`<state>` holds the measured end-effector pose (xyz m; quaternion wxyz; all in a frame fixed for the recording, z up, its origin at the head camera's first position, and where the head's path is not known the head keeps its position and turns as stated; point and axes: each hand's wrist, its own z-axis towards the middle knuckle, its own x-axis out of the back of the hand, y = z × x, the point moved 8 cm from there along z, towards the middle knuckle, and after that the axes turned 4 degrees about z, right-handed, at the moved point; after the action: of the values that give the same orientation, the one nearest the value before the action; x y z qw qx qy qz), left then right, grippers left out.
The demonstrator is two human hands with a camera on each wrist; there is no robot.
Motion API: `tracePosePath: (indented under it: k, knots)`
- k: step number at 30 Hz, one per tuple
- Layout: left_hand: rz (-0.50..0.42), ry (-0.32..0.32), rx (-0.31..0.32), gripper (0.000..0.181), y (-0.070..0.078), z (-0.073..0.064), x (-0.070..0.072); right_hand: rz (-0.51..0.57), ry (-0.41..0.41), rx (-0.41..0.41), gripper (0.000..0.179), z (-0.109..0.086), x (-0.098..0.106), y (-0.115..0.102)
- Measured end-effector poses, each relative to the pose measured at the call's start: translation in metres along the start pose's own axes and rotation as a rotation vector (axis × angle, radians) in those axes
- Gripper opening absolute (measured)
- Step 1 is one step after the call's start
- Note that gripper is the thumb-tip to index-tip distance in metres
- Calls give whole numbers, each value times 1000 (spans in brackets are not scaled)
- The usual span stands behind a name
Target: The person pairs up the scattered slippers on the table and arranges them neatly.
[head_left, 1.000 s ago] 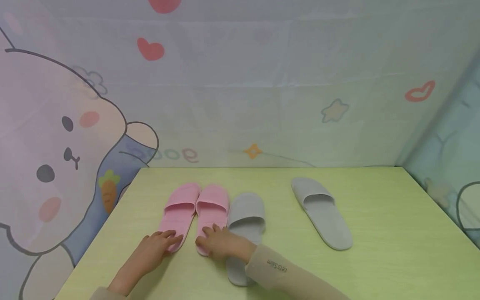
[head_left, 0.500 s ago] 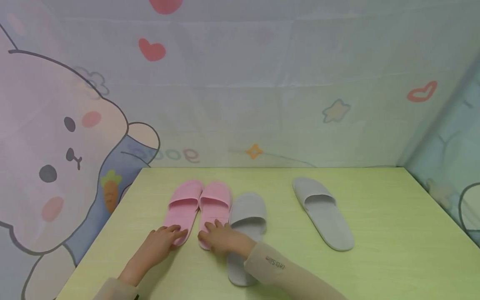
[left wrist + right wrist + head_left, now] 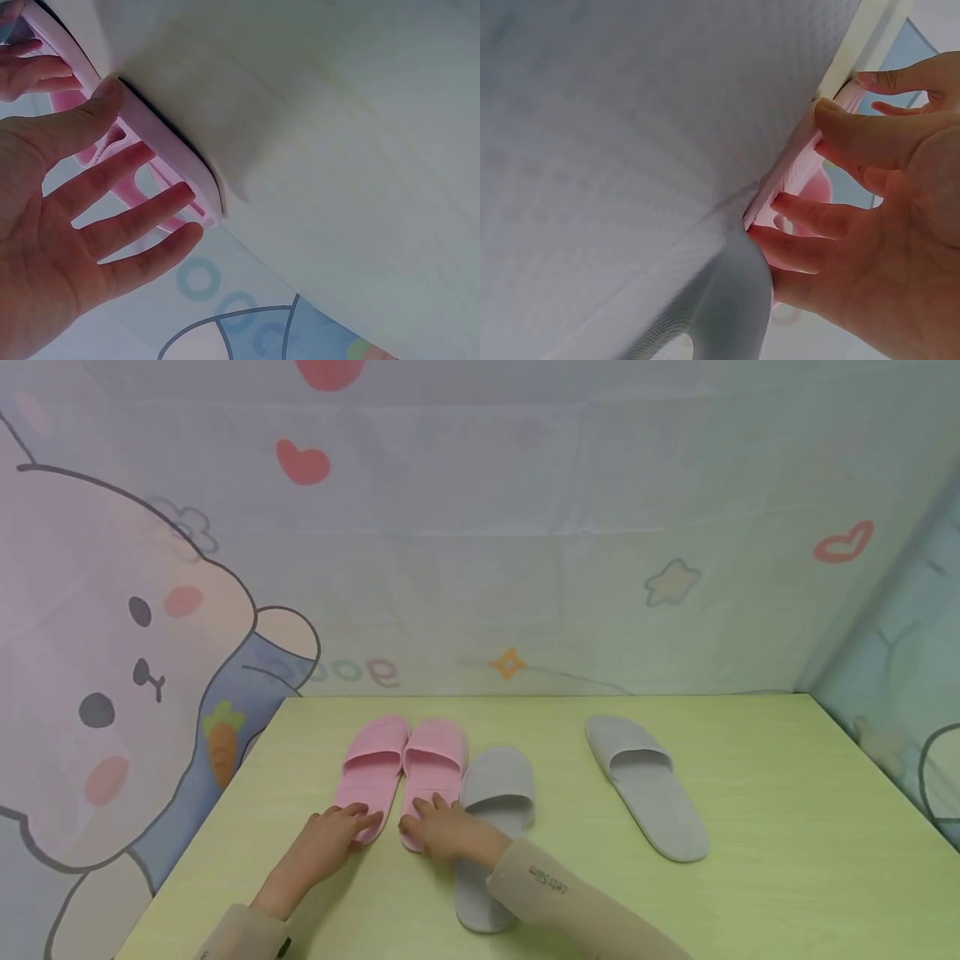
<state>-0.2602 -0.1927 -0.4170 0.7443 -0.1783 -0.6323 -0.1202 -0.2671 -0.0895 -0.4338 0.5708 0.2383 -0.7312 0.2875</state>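
Two pink slippers lie side by side with toes away from me. My left hand (image 3: 324, 845) is at the heel of the left pink slipper (image 3: 375, 750), its thumb on the heel rim and the other fingers over the inner sole. In the left wrist view those fingers (image 3: 154, 206) look spread. My right hand (image 3: 442, 828) holds the heel end of the right pink slipper (image 3: 435, 745), thumb at the rim and fingertips along the side. Beside it lies a grey slipper (image 3: 497, 777), partly hidden under my right forearm. The right pink slipper's side touches or nearly touches it.
Another grey slipper (image 3: 651, 793) lies tilted on the right half of the light green table (image 3: 780, 827). Behind the table's far edge hangs a printed cloth (image 3: 480, 527) with a cartoon animal, hearts and stars.
Both pink slippers have slid away from me and slightly right, with my hands moving along at their heels. The grey slippers stay put.
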Motion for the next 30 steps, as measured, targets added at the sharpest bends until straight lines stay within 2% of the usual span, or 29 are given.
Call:
tracePosePath:
  k: [11, 16, 23, 30]
  knots:
    - [-2, 15, 8, 31, 0, 5, -3, 6, 12, -2, 37, 12, -10, 11]
    - [-4, 15, 14, 31, 0, 6, -3, 7, -15, -25, 39, 6, -5, 9]
    - [-17, -11, 24, 32, -1, 6, -5, 15, -16, -19, 40, 1, 0, 7]
    - [-35, -58, 34, 34, -1, 5, -4, 30, -40, -59, 44, 0, -3, 7]
